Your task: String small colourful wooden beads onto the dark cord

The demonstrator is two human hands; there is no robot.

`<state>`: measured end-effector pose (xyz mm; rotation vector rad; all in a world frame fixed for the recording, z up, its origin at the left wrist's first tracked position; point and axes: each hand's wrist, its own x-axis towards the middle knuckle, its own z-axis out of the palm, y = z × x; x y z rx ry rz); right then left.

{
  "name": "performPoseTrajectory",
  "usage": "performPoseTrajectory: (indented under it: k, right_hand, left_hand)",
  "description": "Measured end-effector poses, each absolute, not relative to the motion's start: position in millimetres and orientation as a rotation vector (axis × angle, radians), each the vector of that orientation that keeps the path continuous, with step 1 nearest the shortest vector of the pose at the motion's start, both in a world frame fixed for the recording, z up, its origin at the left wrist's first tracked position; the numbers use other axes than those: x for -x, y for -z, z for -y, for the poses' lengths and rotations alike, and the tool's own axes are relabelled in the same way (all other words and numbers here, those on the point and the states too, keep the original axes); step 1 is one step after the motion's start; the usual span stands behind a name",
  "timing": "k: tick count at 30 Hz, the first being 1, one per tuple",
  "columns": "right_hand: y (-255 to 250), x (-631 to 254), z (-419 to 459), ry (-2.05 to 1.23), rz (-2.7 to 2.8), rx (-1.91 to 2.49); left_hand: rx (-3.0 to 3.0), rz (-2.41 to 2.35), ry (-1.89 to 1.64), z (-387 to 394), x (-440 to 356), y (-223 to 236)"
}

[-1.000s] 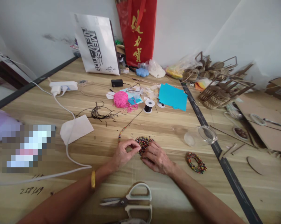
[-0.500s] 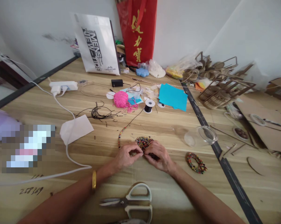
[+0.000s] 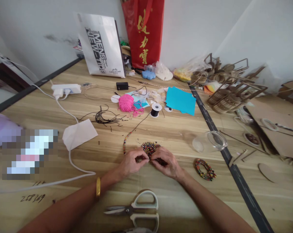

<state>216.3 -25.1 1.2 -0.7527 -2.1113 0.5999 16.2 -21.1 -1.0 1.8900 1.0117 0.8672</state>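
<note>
The wooden counter [image 3: 107, 149] fills most of the frame, with a red bag [image 3: 146, 35] and a slightly smaller white bag [image 3: 102, 45] standing along its far edge at the top. Scissors [image 3: 130, 211] lie at bottom centre, nearest the person. A coil of strung beads [image 3: 208, 174] rests right of centre, and the pile of loose beads [image 3: 150, 147] sits just below the middle of the frame, partly behind the fingers. Above it stands the spool [image 3: 155, 111], its black cord [image 3: 142, 122] slanting down and left into a short strand of beads [image 3: 124, 144], which reaches the left hand and passes out of sight.

The step looks like threading beads. It would go best with the cord pinched close behind its tip, each bead turned hole-first to meet it, and the strand left slack — a tug could drag the spool.

The left hand [image 3: 134, 161] has its grip pinched closed, thumb against forefinger. The right hand's [image 3: 167, 163] grip is pinched too, other fingers curled beside the pile. The two sets of fingertips meet, or nearly so — whatever lies between them is too small to tell.
</note>
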Motion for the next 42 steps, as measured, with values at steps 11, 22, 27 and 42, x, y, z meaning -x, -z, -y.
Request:
performPoseTrajectory:
  k: [11,22,27,42]
  right_hand:
    - [-2.3,-215.3,25.9,-0.606,2.104,0.736]
    - [-5.0,-215.1,26.4,-0.659,2.141,0.743]
    - [-4.1,-214.9,26.4,-0.655,2.135,0.737]
    - [-3.7,-214.6,26.5,-0.661,2.148,0.724]
  left_hand:
    - [-1.905,-1.032,-0.844,21.7,-16.9,-0.4]
    - [-1.934,-1.024,-0.853,21.7,-17.4,0.7]
    - [-1.942,-1.022,-0.859,21.4,-17.7,1.8]
    - [-1.941,-1.019,-0.837,21.8,-17.5,1.4]
